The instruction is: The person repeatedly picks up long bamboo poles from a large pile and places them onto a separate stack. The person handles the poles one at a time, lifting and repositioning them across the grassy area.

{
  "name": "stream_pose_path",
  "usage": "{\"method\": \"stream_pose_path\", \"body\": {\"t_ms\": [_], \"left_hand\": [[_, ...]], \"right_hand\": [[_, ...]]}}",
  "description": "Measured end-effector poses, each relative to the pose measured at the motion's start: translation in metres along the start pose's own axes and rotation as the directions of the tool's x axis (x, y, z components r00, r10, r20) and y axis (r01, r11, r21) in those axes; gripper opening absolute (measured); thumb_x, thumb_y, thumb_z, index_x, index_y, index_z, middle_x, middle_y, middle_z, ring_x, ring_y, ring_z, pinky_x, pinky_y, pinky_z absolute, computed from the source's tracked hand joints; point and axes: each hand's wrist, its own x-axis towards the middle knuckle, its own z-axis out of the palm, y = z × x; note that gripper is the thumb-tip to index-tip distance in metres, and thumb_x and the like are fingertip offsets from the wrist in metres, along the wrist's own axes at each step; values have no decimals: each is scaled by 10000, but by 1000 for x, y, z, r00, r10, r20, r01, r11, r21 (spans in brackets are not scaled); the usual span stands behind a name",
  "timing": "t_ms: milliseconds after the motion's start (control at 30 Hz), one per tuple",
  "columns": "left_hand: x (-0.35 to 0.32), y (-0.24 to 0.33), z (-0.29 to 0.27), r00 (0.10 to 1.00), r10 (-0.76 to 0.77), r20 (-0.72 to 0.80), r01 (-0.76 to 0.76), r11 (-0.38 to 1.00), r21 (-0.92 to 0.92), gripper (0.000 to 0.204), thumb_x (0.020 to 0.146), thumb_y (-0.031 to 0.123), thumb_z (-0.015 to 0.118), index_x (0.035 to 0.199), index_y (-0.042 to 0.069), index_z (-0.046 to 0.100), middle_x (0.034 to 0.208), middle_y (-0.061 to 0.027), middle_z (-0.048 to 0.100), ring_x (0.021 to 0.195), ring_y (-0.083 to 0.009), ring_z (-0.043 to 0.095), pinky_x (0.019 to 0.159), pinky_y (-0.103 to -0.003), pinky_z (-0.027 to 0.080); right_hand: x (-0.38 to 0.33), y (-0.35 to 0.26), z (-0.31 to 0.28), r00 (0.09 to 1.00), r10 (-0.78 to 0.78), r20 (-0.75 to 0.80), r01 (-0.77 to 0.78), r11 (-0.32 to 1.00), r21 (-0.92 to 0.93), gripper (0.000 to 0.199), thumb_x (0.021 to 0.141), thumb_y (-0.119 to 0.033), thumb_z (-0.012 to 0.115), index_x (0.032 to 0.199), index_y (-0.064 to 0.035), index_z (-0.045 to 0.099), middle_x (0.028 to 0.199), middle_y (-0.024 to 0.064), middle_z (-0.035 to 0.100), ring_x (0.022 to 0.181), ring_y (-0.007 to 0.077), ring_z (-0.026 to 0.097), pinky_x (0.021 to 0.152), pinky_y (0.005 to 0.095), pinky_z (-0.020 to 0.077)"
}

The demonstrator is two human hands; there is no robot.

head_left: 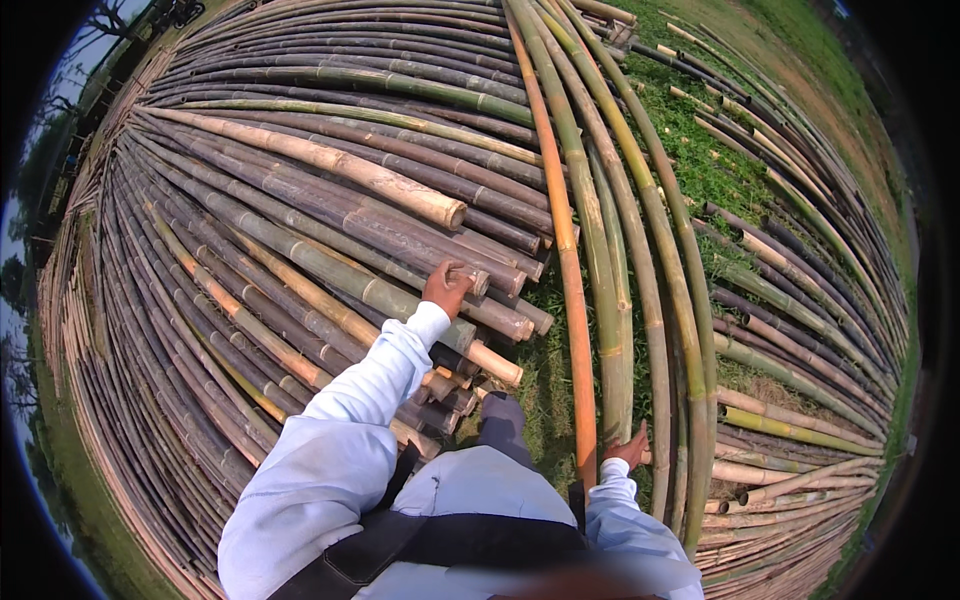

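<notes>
Here the left hand [445, 287] rests on the cut end of a bamboo pole [400, 262] atop the big stack [250, 230], fingers curled over it, seemingly to steady or pick it; its long axis runs from 5 toward 10 o'clock. The right hand [630, 450] closes around an upright green pole [610, 300], at 5 o'clock, beside the orange pole [570, 270], both leaning toward 12 over the grass [700, 160].

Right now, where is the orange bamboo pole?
In the head view, the orange bamboo pole lies right of centre on the grass, beside green poles. The big bamboo stack is on its left, and the right hand is by its near end.
</notes>
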Motion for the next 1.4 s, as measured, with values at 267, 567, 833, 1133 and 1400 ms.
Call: {"method": "stream_pose_path", "body": {"t_ms": [267, 567, 833, 1133, 1400], "left_hand": [[-296, -140, -134, 789, -544, -287, 615, 708, 347, 510, 782, 327, 670, 1185, 31, 566, 1080, -184, 634, 1020, -339, 602, 925, -399, 458], [-539, -268, -139, 187, -828, -528, 942, 304, -143, 392, 786, 368, 639, 1045, 75, 658, 1042, -166, 653, 980, -311, 634, 842, -411, 495], [-571, -313, -87, 144, -828, -541, 961, 248, -125, 453, 747, 329, 682, 1134, 97, 647, 1158, -128, 634, 1076, -290, 602, 931, -377, 468], [-560, -328, -90, -169, -809, -562, 669, 325, -669, 252, 842, 236, 592, 800, 0, 671, 611, -155, 659, 742, -260, 683, 709, -343, 544], [-577, -340, -79, -273, -833, -482, 556, 273, -785, 430, 627, 185, 811, 1008, 55, 659, 977, -130, 688, 924, -292, 658, 828, -382, 520]], "right_hand": [[-9, -75, 59, 838, -511, 189, 441, 840, 317, 689, 726, -8, 666, 1355, -84, 397, 1283, 210, 485, 1198, 365, 461, 997, 410, 376], [-47, -168, 120, 518, -416, 747, 257, 909, 327, 185, 824, -66, 592, 1006, -69, 627, 720, 133, 682, 708, 256, 684, 600, 401, 579], [-108, -226, 125, 300, -515, 803, 813, 578, 67, 329, 695, -120, 674, 1023, -126, 682, 1024, 147, 675, 996, 279, 639, 887, 359, 494], [-117, -288, 152, -53, -499, 865, 998, -8, 56, 404, 699, -307, 733, 1070, -158, 679, 1019, 125, 683, 1012, 312, 631, 911, 363, 488], [-107, -307, 156, -13, -600, 800, 1000, -10, 9, 309, 740, -211, 738, 1030, -112, 700, 1001, 84, 697, 969, 194, 654, 880, 294, 504]]}}
